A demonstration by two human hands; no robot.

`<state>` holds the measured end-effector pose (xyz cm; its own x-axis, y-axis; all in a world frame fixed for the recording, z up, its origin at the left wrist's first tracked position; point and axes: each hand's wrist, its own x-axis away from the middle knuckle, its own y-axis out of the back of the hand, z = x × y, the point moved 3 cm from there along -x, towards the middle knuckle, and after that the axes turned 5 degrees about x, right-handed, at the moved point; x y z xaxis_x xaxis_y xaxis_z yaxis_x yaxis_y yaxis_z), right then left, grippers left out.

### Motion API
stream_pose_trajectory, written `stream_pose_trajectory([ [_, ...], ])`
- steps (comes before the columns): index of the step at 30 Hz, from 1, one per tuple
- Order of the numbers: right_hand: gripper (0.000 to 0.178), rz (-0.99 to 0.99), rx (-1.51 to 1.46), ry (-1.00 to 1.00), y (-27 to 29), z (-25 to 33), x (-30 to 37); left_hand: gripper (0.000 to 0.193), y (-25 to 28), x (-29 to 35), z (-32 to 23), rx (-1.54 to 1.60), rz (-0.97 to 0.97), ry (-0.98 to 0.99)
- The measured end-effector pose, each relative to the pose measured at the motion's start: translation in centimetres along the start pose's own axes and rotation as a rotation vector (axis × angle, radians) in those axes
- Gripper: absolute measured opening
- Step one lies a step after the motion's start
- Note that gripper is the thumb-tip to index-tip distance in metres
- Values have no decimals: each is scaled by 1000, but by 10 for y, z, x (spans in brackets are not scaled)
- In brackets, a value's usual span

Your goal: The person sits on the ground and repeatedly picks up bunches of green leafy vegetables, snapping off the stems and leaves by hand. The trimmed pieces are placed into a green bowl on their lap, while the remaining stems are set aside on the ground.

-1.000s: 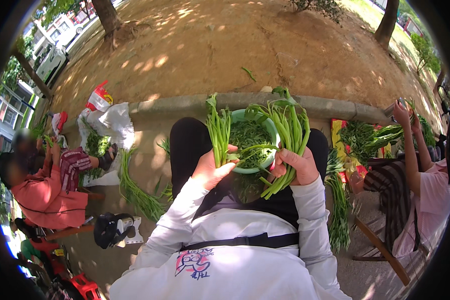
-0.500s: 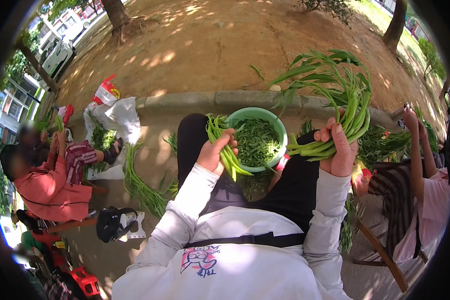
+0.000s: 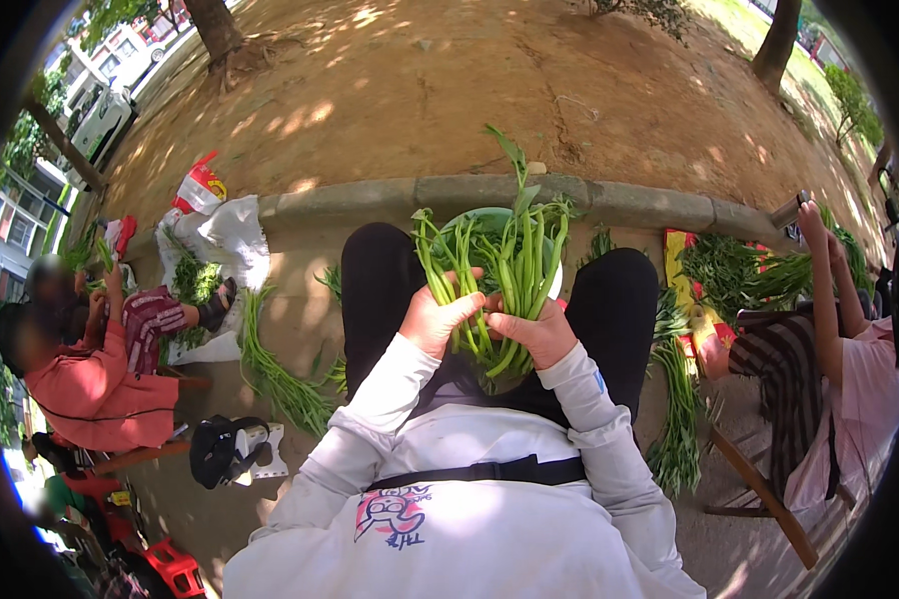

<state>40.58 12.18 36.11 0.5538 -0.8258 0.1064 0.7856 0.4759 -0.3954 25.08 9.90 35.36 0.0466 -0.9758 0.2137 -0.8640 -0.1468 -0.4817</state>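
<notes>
My left hand (image 3: 436,317) is closed around a small bunch of green leafy-vegetable stems (image 3: 430,252), which stand up above the fist. Beside it, my right hand (image 3: 539,333) grips a larger bunch of long green stems (image 3: 525,262), with one leafy tip rising high. The two hands are close together between my knees, thumbs toward each other. Behind the stems is a pale green basin (image 3: 477,213), mostly covered by the bunches and hands.
Long greens (image 3: 282,374) lie on the ground at left, more greens (image 3: 677,419) at right. A white sack (image 3: 245,235) lies before a seated person in red (image 3: 110,369). Another seated person (image 3: 849,399) is at right. A low kerb (image 3: 370,200) runs ahead.
My right hand has come inward and down from the right with its bunch, which now stands upright next to the left one. The left hand has barely moved. The basin is more hidden.
</notes>
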Motion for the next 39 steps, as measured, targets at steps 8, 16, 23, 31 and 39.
stream_pose_trajectory([
  [8, 34, -43, 34, 62, 3, -10, -7, 48, 3, 2, -2, -33, 14, 67],
  [16, 15, -442, -462, 254, 101, 49, 13, 46, 32, 2, -17, 77, -71, -23],
  [23, 21, -111, -87, -23, 43, 20, 5, 38, 12, 4, -11, -66, -43, 41],
  [31, 29, 91, 18, -69, -5, -10, -4, 31, 4, -1, 0, -159, 58, 49],
  [39, 19, -274, -233, -18, 57, 32, 5, 34, 25, -1, -8, 21, -131, 80],
])
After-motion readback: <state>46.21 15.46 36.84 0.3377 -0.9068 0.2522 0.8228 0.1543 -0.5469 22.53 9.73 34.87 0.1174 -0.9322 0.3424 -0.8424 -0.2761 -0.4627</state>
